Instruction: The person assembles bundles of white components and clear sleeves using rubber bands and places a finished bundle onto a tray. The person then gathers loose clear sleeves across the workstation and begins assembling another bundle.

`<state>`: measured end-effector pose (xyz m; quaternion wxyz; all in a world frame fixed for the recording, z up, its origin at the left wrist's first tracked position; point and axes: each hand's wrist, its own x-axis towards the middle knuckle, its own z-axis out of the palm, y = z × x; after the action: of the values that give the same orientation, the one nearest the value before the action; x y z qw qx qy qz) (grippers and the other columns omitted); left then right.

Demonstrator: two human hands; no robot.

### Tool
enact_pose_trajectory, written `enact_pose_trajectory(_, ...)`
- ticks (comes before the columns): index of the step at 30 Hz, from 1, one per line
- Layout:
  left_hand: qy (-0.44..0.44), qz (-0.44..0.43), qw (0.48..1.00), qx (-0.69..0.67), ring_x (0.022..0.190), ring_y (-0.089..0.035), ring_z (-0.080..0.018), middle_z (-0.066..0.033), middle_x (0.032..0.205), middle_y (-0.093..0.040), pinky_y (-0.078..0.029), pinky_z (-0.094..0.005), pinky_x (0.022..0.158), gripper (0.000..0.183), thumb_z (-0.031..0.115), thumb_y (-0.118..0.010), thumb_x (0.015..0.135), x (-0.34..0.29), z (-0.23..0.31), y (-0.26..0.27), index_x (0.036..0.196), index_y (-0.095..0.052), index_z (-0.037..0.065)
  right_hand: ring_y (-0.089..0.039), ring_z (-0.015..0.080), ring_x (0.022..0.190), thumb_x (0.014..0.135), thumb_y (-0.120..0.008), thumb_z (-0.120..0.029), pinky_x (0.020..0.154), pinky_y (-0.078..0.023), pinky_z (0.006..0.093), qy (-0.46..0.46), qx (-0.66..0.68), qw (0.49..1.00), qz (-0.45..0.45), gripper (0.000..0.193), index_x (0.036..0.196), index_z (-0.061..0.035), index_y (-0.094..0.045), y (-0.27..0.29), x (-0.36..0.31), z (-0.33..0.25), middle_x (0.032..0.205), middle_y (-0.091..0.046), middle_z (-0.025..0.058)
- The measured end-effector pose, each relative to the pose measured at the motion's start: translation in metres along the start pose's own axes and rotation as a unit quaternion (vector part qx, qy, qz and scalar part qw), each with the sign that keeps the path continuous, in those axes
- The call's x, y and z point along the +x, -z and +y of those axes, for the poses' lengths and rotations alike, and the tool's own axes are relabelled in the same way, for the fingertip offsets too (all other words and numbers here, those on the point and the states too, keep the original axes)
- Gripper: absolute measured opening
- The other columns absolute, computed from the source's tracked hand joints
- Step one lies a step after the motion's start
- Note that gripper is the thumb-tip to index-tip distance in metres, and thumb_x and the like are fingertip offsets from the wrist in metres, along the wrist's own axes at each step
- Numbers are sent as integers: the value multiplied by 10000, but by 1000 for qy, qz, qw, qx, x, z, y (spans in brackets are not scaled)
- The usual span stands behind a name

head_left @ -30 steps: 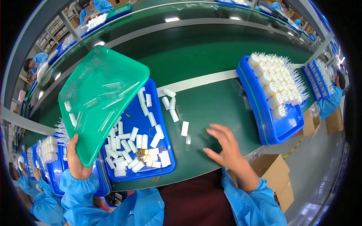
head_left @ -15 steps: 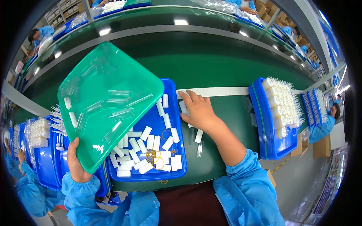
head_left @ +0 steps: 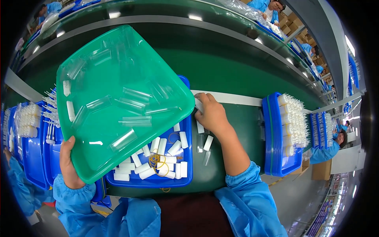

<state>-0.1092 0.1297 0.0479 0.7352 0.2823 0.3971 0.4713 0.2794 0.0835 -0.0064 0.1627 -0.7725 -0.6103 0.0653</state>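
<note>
My left hand (head_left: pixel 69 164) grips the near corner of a green plastic tray (head_left: pixel 114 94) and holds it tilted over a blue tray (head_left: pixel 173 182). A few clear tubes and white pieces cling to the green tray's inside. The blue tray holds several short white cylinders and yellow rubber bands. My right hand (head_left: pixel 211 113) rests on the green belt just right of the blue tray, fingers curled over loose white pieces (head_left: pixel 207 143) lying there. Whether it grips one is hidden.
Another blue tray (head_left: pixel 272 136) packed with upright white parts stands to the right. More blue trays (head_left: pixel 33 158) with white parts sit at the left. The green conveyor belt (head_left: pixel 237 71) runs across. Other people in blue work along the line.
My right hand has moved up and left to the blue tray's far right corner. The green tray has tipped further over the blue tray.
</note>
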Motion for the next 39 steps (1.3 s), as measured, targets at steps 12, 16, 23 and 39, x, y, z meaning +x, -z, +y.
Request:
enact_pose_trajectory(12,11,-4,1000,-5,1025,-629,-298,-207,1215,-563,-563,-406,828,480,270,-498,922,-1,0,-5,1309,-420,-2,-550,173,902,871,-586,-144,813,-461,309,-142,512,847,5,458,1306,-73,-462,17,-2,16,1139,-572,82)
enact_pose_trajectory(16,17,-7,1000,-5,985,-648,-295,-211,1202,-571,-583,-398,783,481,275,-505,918,0,1,-10,1299,-425,-7,-297,312,1312,897,-594,-332,1049,-292,451,47,638,765,-73,795,1496,-145,-107,24,-24,-19,1498,-195,181)
enact_pose_trajectory(23,3,11,1000,-12,958,-659,-285,-207,1161,-594,-594,-388,746,464,260,-524,911,-2,0,-7,1280,-440,-8,-499,265,1195,736,-720,-101,1029,-297,384,128,206,968,65,496,1210,-104,-574,33,-35,4,1266,-545,114)
enact_pose_trajectory(39,13,-5,1000,-9,959,-649,-256,-165,1123,-617,-559,-361,818,396,247,-523,912,-2,-1,-4,1223,-500,2,-599,227,808,667,-721,-56,775,-431,346,96,133,980,117,326,986,-84,-660,28,-48,14,787,-616,40)
